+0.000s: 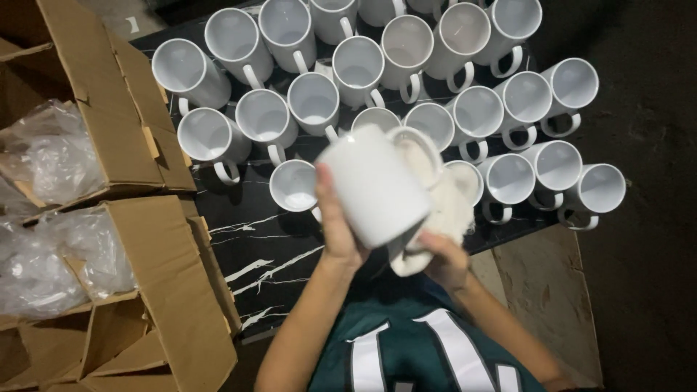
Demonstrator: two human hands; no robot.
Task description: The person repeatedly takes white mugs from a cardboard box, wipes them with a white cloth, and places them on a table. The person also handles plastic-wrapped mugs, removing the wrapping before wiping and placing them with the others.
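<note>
The left hand (335,231) is gripping a white mug (374,185) by its side, holding it tilted over the black marbled table (268,254). The right hand (444,260) is pressing a white cloth (435,210) against the mug's far end. Rows of white mugs (406,80) are standing open-mouthed behind, and cardboard boxes (152,290) stuffed with clear plastic bags (54,254) are sitting at the left.
</note>
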